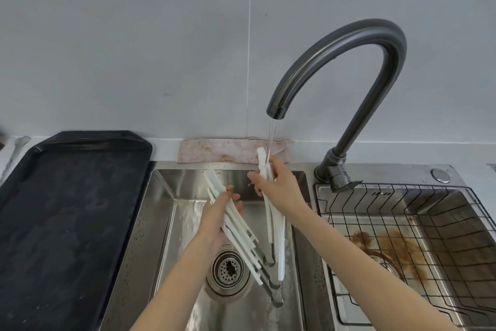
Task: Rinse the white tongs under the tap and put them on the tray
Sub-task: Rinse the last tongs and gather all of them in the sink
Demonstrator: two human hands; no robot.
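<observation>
white tongs [271, 212], slim flat plastic strips, under thin tap [349, 62] stream

The sink basin [171, 223] sits at the centre. At 9 o'clock of it the tray [67, 210] lies on the counter, its edge just beside the basin's rim. At 12 o'clock a cloth [214, 152] lies along the wall behind the basin. At 2 o'clock the tap [349, 67] rises from the deck and arches over the basin. At 3 o'clock a second basin holds a wire rack [418, 236]. The drain [228, 269] lies in the basin floor at 6 o'clock. Over the basin, the left hand [217, 220] holds a bundle of tongs [236, 226]; at its 2 o'clock the right hand [276, 185] holds one pair of tongs [273, 223] beneath the spout.
</observation>
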